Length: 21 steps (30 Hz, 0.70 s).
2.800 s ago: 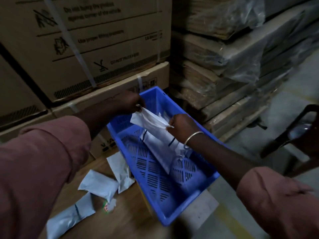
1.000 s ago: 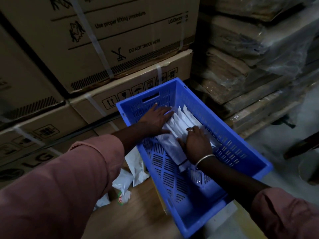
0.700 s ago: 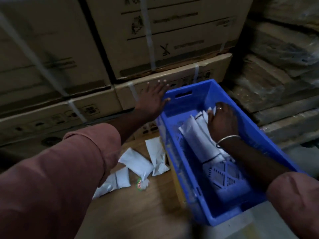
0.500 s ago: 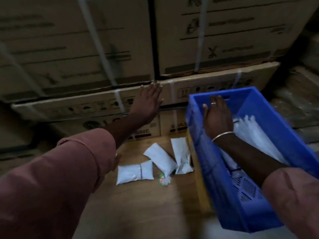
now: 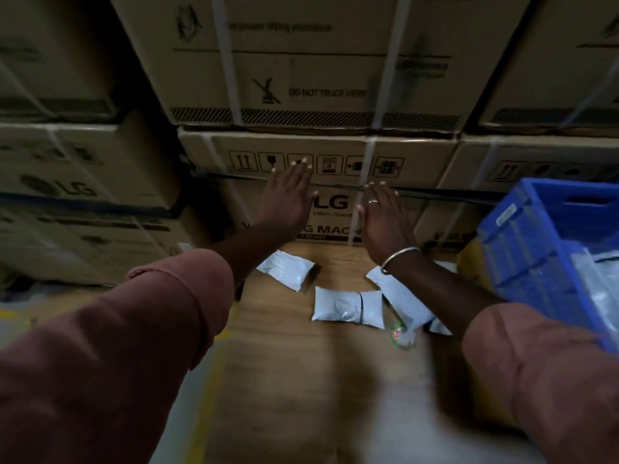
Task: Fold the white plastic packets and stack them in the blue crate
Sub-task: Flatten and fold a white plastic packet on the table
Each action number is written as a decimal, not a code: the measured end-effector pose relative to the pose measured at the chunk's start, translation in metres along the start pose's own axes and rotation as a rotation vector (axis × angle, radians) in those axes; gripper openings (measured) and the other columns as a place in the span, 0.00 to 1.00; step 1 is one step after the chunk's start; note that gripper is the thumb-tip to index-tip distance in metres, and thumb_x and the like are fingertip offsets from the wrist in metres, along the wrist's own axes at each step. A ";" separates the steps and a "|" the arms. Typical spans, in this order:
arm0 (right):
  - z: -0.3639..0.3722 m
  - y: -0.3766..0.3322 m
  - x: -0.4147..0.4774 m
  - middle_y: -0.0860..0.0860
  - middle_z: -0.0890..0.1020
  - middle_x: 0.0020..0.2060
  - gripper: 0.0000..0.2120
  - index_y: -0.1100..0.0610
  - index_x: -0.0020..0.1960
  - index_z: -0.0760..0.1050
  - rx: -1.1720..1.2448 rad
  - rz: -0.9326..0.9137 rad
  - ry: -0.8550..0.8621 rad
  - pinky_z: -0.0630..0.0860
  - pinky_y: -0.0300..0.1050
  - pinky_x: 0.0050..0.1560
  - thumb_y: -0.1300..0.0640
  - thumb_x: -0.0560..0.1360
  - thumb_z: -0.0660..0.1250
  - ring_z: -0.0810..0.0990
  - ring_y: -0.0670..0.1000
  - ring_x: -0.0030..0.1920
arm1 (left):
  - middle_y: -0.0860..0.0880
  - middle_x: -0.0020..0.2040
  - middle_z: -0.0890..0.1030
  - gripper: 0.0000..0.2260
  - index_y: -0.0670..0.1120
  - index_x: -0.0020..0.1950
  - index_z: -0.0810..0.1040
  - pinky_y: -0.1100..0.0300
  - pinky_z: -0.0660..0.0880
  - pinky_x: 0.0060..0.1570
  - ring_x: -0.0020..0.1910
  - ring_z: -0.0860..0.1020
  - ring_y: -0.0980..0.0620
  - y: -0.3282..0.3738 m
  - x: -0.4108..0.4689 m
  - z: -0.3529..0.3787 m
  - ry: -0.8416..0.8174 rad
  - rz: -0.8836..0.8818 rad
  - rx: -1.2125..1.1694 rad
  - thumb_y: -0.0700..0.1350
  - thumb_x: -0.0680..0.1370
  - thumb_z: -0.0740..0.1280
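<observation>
Several white plastic packets lie on a brown cardboard surface [image 5: 294, 380]: one at the back left [image 5: 287, 269], one in the middle with a dark band [image 5: 346, 306], and a longer one [image 5: 400, 299] partly under my right forearm. The blue crate [image 5: 522, 249] stands at the right edge with white packets [image 5: 603, 283] inside. My left hand [image 5: 288, 199] and my right hand [image 5: 383, 219] are both stretched forward above the loose packets, fingers extended, holding nothing. My right wrist wears a metal bangle.
Stacked strapped cardboard cartons [image 5: 301, 82] form a wall directly behind the packets. A small round red and green label [image 5: 400, 334] lies beside the packets. Grey floor with a yellow line [image 5: 201, 396] shows at the lower left.
Both hands left the crate and the packets stacked in it and now reach forward over the loose packets. The view swung left, so the crate sits at the right edge.
</observation>
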State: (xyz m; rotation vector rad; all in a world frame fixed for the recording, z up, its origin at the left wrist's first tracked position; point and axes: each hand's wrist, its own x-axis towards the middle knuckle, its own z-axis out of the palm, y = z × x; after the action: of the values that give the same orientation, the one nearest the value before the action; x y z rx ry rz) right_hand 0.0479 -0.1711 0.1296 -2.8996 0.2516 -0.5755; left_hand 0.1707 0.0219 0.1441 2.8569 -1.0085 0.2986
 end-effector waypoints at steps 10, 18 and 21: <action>0.111 0.022 -0.059 0.60 0.72 0.72 0.22 0.63 0.73 0.67 0.003 0.124 -0.256 0.60 0.55 0.76 0.56 0.82 0.56 0.66 0.60 0.75 | 0.47 0.83 0.56 0.26 0.45 0.82 0.56 0.43 0.52 0.79 0.82 0.55 0.46 0.042 -0.037 0.124 -0.214 0.014 -0.208 0.54 0.86 0.49; 0.209 0.038 -0.179 0.58 0.60 0.79 0.27 0.60 0.79 0.57 0.053 0.237 -0.615 0.56 0.60 0.77 0.54 0.83 0.57 0.56 0.59 0.79 | 0.47 0.83 0.54 0.26 0.46 0.83 0.53 0.44 0.53 0.79 0.82 0.54 0.45 0.081 -0.139 0.243 -0.563 -0.008 -0.267 0.54 0.86 0.51; 0.201 0.032 -0.211 0.59 0.62 0.78 0.29 0.61 0.79 0.58 0.128 0.266 -0.554 0.58 0.62 0.77 0.55 0.81 0.60 0.58 0.59 0.79 | 0.46 0.82 0.58 0.25 0.46 0.82 0.56 0.42 0.54 0.78 0.81 0.56 0.44 0.096 -0.175 0.250 -0.515 -0.069 -0.333 0.53 0.86 0.53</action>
State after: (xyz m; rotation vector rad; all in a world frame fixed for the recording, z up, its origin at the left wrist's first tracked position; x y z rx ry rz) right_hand -0.0696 -0.1327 -0.1360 -2.7007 0.4816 0.2459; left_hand 0.0149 0.0157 -0.1354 2.6922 -0.9121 -0.5846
